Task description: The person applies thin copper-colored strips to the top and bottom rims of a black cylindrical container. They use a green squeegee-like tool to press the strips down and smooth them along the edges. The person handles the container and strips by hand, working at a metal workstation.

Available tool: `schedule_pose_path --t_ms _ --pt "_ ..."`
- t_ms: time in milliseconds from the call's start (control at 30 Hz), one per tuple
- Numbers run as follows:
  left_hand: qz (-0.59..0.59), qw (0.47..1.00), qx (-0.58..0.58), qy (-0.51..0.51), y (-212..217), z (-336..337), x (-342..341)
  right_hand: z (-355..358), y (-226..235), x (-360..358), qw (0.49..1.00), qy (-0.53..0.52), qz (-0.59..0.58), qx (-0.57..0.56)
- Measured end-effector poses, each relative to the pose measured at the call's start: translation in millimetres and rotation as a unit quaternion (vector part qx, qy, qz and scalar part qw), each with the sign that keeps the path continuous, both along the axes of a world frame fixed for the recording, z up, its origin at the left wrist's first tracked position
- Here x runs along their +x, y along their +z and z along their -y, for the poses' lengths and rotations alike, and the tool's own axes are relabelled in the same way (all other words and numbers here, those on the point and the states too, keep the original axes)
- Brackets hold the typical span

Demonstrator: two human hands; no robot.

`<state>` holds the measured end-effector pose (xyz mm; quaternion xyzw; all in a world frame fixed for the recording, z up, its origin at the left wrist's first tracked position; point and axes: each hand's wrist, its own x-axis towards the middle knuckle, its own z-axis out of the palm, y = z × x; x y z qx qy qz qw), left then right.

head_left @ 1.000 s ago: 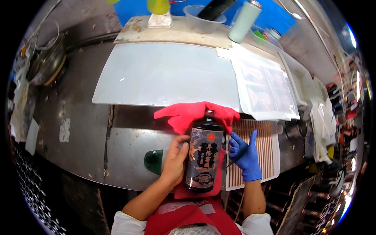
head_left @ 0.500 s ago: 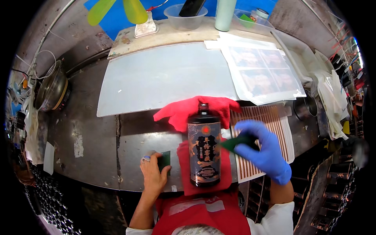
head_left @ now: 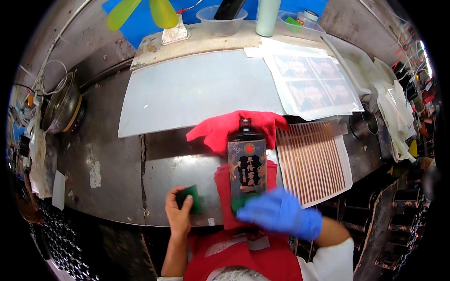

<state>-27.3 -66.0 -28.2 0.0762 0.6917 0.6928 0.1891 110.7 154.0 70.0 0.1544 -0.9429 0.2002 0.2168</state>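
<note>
A dark bottle (head_left: 247,171) lies with its neck pointing away from me, its black label with copper-coloured figures facing up. Beneath it are red cloths (head_left: 220,124), one bunched around the neck end and one under the body. My right hand (head_left: 281,213), in a blue glove, is closed on a green scraper (head_left: 240,201) at the bottle's lower end; the hand covers most of this scraper and the base. Left of the bottle, my bare left hand (head_left: 177,215) grips another flat green scraper (head_left: 191,200) between thumb and fingers, just above the metal table.
Right of the bottle lies a sheet of copper-coloured strips (head_left: 314,164). Behind are a pale grey board (head_left: 197,93) and printed label sheets (head_left: 311,84). A metal pan (head_left: 63,107) stands at left. A plastic bowl (head_left: 221,21) and a pale green cylinder (head_left: 268,18) stand at the back.
My right hand has moved left and toward me, from beside the bottle's middle to its lower end. My left hand has shifted slightly, tilting its scraper.
</note>
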Motion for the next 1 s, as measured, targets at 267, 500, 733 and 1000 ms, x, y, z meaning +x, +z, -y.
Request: schedule_pose_path --t_ms 267,500,733,1000 --pt "-0.214 0.975 0.056 0.016 74.0 -96.8 4.5 -1.8 0.3 -9.5 0.846 -0.284 0.012 -0.452" --pt "-0.105 0.991 0.088 0.007 37.1 -132.1 -18.1 -33.0 -38.8 -35.6 0.721 -0.273 0.044 -0.635" --pt "-0.052 0.998 0.004 0.026 1.3 -106.9 -24.1 -56.6 -69.8 -16.1 0.651 -0.319 0.067 -0.686" --pt "-0.183 0.983 0.005 -0.029 47.9 -101.4 10.9 -6.5 -20.7 -19.7 0.823 -0.301 0.079 -0.476"
